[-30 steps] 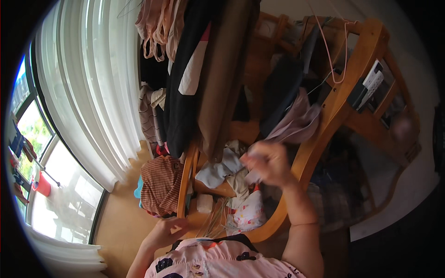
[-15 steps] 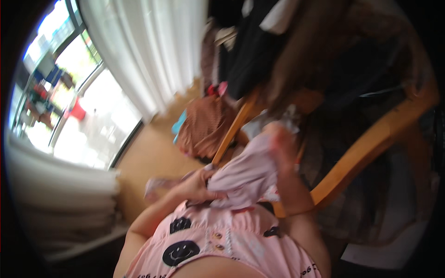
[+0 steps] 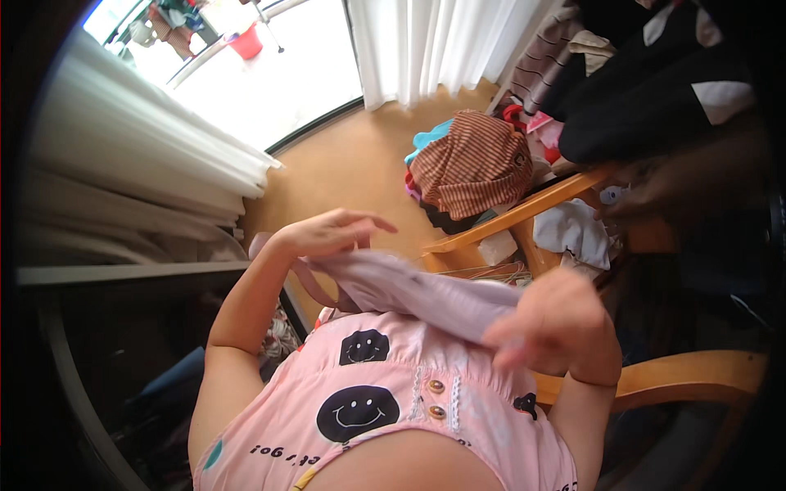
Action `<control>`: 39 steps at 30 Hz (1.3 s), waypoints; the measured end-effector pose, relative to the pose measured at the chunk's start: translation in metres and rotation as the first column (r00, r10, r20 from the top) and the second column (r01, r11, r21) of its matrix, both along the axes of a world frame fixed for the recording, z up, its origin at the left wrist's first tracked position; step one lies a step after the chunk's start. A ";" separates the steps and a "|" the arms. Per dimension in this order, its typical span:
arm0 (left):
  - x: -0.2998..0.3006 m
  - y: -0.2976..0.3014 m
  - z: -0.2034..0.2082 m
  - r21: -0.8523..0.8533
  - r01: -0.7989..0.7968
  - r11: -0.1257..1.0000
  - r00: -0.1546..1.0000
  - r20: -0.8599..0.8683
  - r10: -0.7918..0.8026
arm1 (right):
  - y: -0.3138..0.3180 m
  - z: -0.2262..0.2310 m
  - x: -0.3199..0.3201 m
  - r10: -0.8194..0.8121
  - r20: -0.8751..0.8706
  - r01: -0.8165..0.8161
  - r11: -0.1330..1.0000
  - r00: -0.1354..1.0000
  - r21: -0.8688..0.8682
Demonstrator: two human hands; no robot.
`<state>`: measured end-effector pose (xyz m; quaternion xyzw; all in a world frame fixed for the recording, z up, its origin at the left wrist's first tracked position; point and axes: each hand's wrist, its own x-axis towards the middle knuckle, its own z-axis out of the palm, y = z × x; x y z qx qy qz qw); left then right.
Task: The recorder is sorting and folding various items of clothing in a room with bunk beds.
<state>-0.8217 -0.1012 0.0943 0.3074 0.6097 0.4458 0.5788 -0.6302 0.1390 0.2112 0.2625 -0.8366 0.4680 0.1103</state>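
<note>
A mauve piece of clothing [image 3: 426, 286] stretches slantwise in front of my pink dress, with a strap-like loop at its left end. My right hand [image 3: 561, 319], blurred by motion, is closed on its right end. Over its left end is my left hand [image 3: 332, 233], with fingers held out and apart, not wrapped round the cloth. Whether the left palm touches the cloth is hard to see. The garment's exact kind is not clear.
A wooden chair [image 3: 524, 214] with curved arms stands ahead and right, dark clothes [image 3: 647, 98] heaped over it. Beside it lies a pile with a brown striped cloth [image 3: 475, 164]. White curtains [image 3: 442, 49] flank a bright glass door. At left is a dark-framed glass surface [image 3: 139, 327].
My left hand has come off the cloth and its fingers have spread. My right hand has moved lower and rightward with its end. The view has swung, bringing the striped pile farther right.
</note>
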 end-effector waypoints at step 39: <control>0.016 -0.107 -0.026 0.149 -0.817 0.557 0.316 -0.692 0.649 | 0.054 -0.160 -0.115 -0.839 -0.051 0.596 0.340 0.541 0.727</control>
